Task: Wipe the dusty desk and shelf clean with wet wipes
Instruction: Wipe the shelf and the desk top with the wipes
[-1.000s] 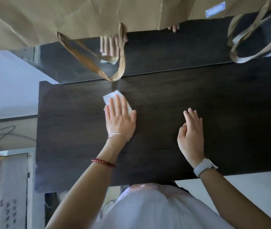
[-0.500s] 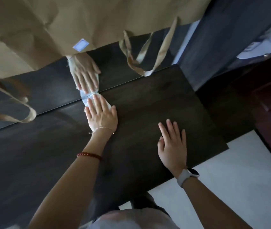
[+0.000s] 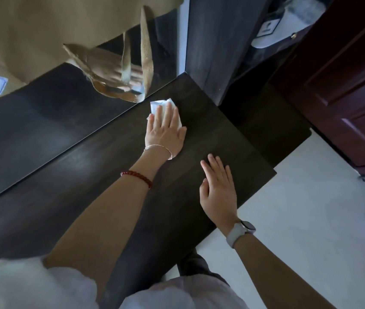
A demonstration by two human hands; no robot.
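A dark wooden desk (image 3: 92, 175) fills the middle of the view, with a glossy dark back panel (image 3: 43, 121) rising behind it. My left hand (image 3: 166, 130) lies flat with straight fingers on a white wet wipe (image 3: 158, 104) and presses it onto the desk near the far right corner, close to the back panel. My right hand (image 3: 218, 188) rests flat on the desk near its right front edge, fingers straight, holding nothing. The wipe's near part is hidden under my left hand.
Brown paper bags (image 3: 43, 30) with looped handles (image 3: 145, 56) hang over the back panel. A dark upright panel (image 3: 212, 41) stands past the desk's right end. A reddish-brown door (image 3: 344, 97) is at right, above pale floor (image 3: 299, 219).
My left hand has slid the wipe to the right along the back of the desk toward the far right corner. The view has swung right. My right hand stays flat on the desk.
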